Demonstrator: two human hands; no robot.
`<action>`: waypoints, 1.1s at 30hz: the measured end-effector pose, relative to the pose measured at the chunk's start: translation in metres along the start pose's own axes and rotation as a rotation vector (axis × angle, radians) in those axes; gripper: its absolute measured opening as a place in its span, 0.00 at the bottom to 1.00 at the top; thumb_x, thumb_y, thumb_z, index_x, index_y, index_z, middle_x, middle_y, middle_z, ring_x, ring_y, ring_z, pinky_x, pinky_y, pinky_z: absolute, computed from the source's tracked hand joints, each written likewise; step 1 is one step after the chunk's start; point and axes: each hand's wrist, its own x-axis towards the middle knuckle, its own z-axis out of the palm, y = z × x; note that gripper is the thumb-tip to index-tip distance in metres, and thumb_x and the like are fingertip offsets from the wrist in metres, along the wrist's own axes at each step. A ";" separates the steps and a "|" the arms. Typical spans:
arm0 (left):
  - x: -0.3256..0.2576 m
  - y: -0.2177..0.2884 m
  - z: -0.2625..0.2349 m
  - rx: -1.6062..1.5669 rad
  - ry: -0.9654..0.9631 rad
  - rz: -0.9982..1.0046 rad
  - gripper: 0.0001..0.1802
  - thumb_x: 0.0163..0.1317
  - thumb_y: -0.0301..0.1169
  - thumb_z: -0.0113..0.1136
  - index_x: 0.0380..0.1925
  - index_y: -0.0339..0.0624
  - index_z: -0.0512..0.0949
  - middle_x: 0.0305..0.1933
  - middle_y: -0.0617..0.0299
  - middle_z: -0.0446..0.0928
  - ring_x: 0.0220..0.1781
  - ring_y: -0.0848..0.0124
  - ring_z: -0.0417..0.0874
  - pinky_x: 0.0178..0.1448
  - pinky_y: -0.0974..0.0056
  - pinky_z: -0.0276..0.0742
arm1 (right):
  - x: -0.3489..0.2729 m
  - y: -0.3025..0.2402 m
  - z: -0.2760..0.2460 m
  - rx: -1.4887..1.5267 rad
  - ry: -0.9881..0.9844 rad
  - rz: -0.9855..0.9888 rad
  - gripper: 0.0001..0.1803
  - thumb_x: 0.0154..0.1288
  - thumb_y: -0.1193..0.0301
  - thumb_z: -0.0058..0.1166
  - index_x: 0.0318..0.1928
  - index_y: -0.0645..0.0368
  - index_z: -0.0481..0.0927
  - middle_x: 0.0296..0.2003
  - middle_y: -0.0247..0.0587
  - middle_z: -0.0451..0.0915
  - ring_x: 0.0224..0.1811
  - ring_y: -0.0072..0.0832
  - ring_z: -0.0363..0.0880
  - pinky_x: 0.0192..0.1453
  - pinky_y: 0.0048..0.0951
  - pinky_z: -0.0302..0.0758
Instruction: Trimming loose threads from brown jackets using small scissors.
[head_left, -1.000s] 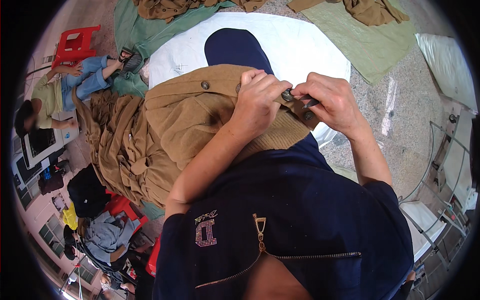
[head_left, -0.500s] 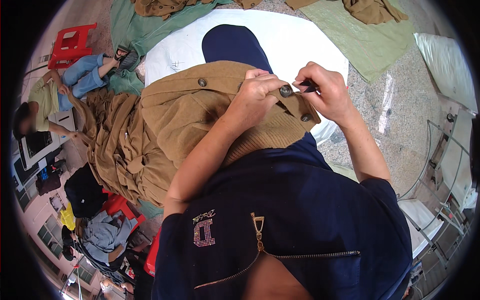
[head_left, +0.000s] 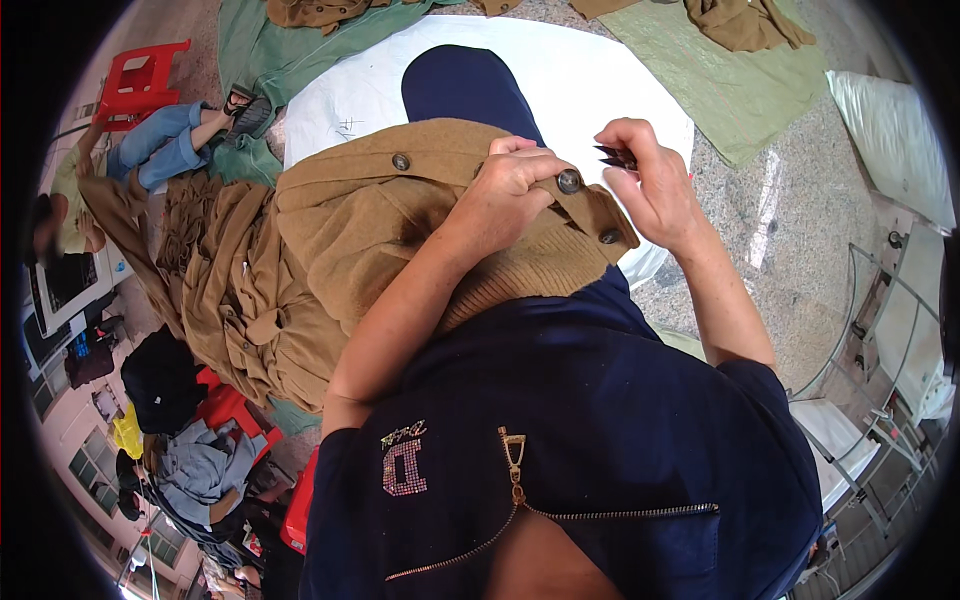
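Observation:
A brown jacket (head_left: 370,215) with dark buttons and a ribbed hem lies across my lap. My left hand (head_left: 505,190) is closed on its front edge, pinching the cloth beside a dark button (head_left: 569,181). A second button (head_left: 608,237) shows near the hem corner. My right hand (head_left: 655,185) is closed around small dark thread snips (head_left: 618,158), held just right of the pinched button and apart from it. The two pointed blades are spread and point left; the palm hides the rest of the tool.
More brown jackets (head_left: 235,290) are heaped at my left, where a seated person (head_left: 75,200) handles one. A white sheet (head_left: 330,100) and green sheets (head_left: 720,90) cover the floor ahead. A red stool (head_left: 145,80) stands far left, a metal rack (head_left: 880,370) at the right.
My right hand has lifted slightly away from the button, and the snips' blades now show spread. My left hand keeps its pinch. At left, the seated person has pulled up a length of brown cloth.

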 end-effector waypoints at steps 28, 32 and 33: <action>0.001 0.004 0.008 0.136 0.108 0.042 0.13 0.52 0.17 0.59 0.39 0.38 0.81 0.33 0.58 0.80 0.40 0.63 0.80 0.65 0.58 0.63 | -0.028 0.000 0.022 0.189 0.106 0.140 0.05 0.65 0.73 0.58 0.38 0.62 0.77 0.32 0.36 0.78 0.32 0.26 0.78 0.36 0.26 0.74; -0.001 0.011 0.005 0.090 0.218 -0.042 0.11 0.55 0.18 0.57 0.39 0.38 0.81 0.36 0.59 0.81 0.42 0.64 0.80 0.62 0.61 0.68 | -0.035 0.017 0.025 0.701 0.252 0.439 0.10 0.70 0.72 0.53 0.49 0.61 0.73 0.37 0.28 0.73 0.39 0.14 0.69 0.46 0.18 0.68; -0.002 0.012 0.002 0.061 0.296 -0.107 0.11 0.56 0.18 0.56 0.39 0.38 0.81 0.37 0.60 0.81 0.43 0.64 0.79 0.59 0.62 0.70 | -0.039 0.026 0.023 0.732 0.217 0.469 0.12 0.70 0.71 0.53 0.50 0.62 0.72 0.39 0.28 0.72 0.41 0.14 0.68 0.49 0.17 0.67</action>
